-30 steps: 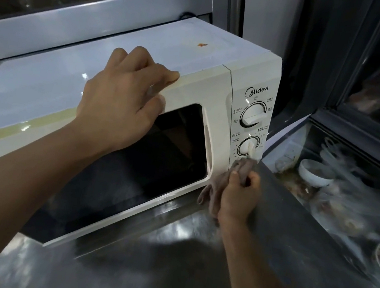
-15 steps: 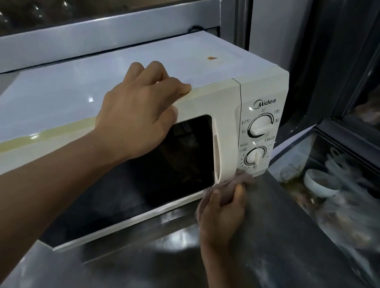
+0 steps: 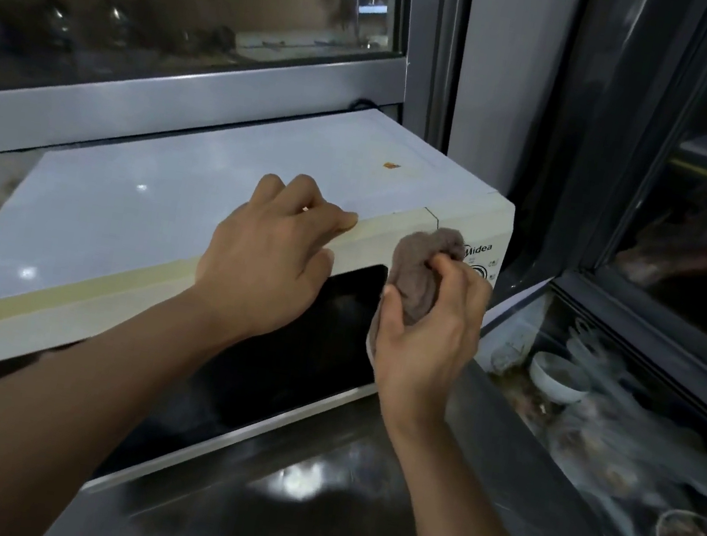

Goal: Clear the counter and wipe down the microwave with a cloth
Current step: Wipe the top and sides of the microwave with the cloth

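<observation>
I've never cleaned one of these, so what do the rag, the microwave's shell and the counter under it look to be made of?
Cloth: soft brownish fabric, bunched in the right hand. Microwave: top glossy, probably painted metal, showing glare spots; cream front looks plastic. Counter: likely stainless steel, dark and reflective.

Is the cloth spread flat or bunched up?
Bunched up: the cloth is a crumpled wad gripped in the right hand, against the microwave front.
</observation>
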A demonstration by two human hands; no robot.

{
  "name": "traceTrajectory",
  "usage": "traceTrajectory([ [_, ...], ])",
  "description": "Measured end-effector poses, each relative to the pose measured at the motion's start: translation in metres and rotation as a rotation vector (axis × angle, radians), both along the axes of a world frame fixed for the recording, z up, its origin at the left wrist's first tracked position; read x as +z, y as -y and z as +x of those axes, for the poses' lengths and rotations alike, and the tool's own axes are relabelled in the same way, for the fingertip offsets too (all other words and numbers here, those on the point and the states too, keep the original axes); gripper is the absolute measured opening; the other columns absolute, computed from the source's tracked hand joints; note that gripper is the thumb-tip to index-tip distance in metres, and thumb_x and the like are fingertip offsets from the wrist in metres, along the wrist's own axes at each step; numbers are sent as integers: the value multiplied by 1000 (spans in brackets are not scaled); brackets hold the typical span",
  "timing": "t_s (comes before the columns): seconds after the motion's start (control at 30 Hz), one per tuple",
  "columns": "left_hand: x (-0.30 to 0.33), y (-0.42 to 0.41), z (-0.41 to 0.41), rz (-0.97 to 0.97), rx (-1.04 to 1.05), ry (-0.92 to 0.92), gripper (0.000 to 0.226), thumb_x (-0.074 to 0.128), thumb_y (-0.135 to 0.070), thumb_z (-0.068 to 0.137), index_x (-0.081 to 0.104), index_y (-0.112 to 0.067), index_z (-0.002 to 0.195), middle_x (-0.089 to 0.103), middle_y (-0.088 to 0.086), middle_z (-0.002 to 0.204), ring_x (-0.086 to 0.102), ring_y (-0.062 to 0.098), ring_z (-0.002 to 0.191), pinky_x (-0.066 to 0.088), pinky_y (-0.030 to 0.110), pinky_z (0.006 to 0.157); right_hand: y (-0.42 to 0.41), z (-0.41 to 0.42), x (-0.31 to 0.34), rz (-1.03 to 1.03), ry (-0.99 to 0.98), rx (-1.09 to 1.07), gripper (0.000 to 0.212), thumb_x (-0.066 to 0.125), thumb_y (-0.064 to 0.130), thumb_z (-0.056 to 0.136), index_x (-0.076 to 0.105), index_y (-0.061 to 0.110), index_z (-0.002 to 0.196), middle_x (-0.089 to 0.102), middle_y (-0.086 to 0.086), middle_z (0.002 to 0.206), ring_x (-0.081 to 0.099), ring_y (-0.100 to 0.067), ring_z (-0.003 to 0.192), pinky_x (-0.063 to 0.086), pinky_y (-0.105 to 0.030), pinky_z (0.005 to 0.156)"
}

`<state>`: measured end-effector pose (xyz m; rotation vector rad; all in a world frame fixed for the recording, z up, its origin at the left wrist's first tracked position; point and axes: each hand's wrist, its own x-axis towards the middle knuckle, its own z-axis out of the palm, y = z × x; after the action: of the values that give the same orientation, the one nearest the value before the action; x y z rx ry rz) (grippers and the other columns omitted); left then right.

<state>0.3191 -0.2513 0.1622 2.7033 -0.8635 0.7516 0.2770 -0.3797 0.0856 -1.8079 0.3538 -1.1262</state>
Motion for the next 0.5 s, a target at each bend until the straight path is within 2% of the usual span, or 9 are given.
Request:
traceTrajectory([
  [0.17, -4, -1, 0, 5, -6, 30, 40, 52, -19, 85, 58, -23, 125, 50, -1, 103, 42, 22, 98, 27, 26, 61, -8, 7, -21, -57, 23, -44, 38, 71, 8, 77, 57, -1, 111, 49, -17, 117, 51, -27, 112, 48, -39, 92],
  [0.33, -3, 0, 1, -3, -8, 27, 41, 53, -15, 85, 57, -22, 125, 50, -1, 105, 41, 22, 101, 31, 29, 64, -7, 7, -53, 32, 72, 3, 38, 68, 0, 78, 51, -5, 112, 48, -20, 120, 50, -31, 114, 46, -35, 95],
  [0.43, -2, 1, 1, -5, -8, 19, 42, 52, -16, 85, 56, -24, 126, 49, -1, 106, 40, 22, 102, 31, 29, 65, -6, 6, -72, 122, 57, 91, 44, 64, -1, 79, 43, -3, 118, 46, -22, 120, 51, -33, 110, 50, -46, 88],
  [0.5, -2, 1, 0, -1, -5, 23, 42, 52, -16, 85, 56, -24, 127, 49, -1, 107, 40, 22, 103, 30, 29, 65, -6, 5, -85, 169, 32, 135, 47, 61, -1, 81, 38, 0, 121, 45, -24, 120, 52, -35, 107, 49, -46, 87],
])
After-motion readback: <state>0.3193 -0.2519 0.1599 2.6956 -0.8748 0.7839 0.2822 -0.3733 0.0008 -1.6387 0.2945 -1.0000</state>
